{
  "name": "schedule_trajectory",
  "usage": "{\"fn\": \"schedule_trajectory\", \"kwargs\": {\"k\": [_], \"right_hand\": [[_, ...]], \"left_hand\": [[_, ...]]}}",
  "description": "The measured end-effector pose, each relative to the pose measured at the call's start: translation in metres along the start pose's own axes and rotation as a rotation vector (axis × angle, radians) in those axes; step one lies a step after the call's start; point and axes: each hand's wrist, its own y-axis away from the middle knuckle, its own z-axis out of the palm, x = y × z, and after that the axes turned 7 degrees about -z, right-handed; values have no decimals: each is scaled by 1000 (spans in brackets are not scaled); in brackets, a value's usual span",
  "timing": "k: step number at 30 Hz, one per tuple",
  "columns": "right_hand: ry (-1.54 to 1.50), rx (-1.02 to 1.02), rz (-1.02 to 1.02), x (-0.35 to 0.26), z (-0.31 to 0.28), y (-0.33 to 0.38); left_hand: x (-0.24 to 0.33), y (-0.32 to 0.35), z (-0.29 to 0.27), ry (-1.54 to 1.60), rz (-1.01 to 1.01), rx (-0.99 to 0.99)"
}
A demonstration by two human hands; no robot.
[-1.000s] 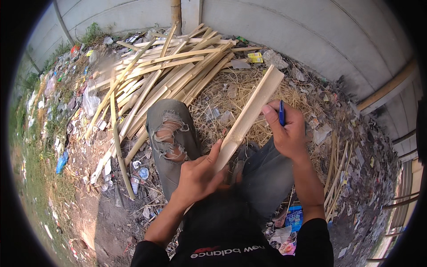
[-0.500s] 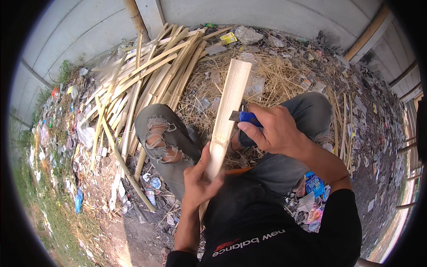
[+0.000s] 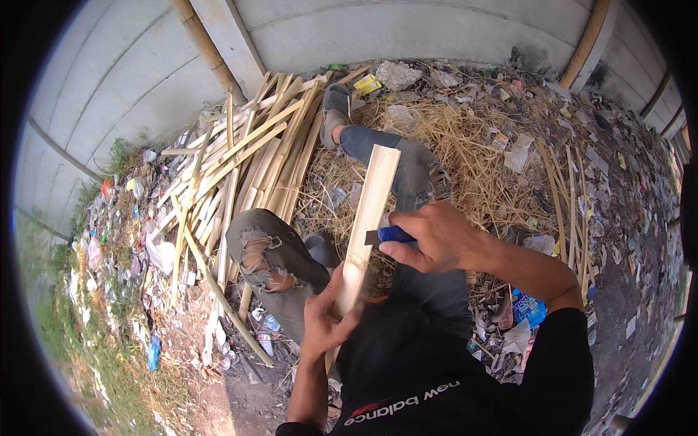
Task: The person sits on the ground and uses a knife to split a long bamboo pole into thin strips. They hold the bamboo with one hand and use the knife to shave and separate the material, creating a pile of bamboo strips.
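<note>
A pale split bamboo piece [image 3: 374,189] slants up from my lap, its hollow side facing up, with a node just above the holding hand. My left hand [image 3: 327,317] is closed around its lower part, thumb along the edge. My right hand [image 3: 440,236] grips a blue-handled knife [image 3: 395,234]. Its short, dark, square-ended blade lies across the bamboo's right edge, a little above the node. The lower end of the bamboo is partly hidden by my left hand and black shirt.
A heap of split bamboo strips [image 3: 269,163] lies ahead to the left. Dry straw [image 3: 472,156] and scattered litter cover the ground around my legs. A few strips [image 3: 571,196] lie at the right. A grey panel wall [image 3: 407,33] with bamboo poles stands behind.
My right leg has stretched out forward from its bent position. The knife has come closer to the node and my left hand. The view has tilted, showing more wall.
</note>
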Motion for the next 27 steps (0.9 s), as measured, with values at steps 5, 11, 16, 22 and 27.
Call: {"fn": "schedule_trajectory", "kwargs": {"k": [5,11,16,22,27], "right_hand": [[-233,312,302,54,-15,-16],[-556,411,202,65,18,13],[-635,390,209,51,44,41],[-698,443,237,56,39,68],[-756,488,283,74,49,99]], "left_hand": [[0,1,6,186,-158,-73],[3,-5,11,320,-289,-182],[12,-20,30,456,-325,-232],[38,-34,46,412,-314,-240],[94,-42,-23,-88,-49,57]]}}
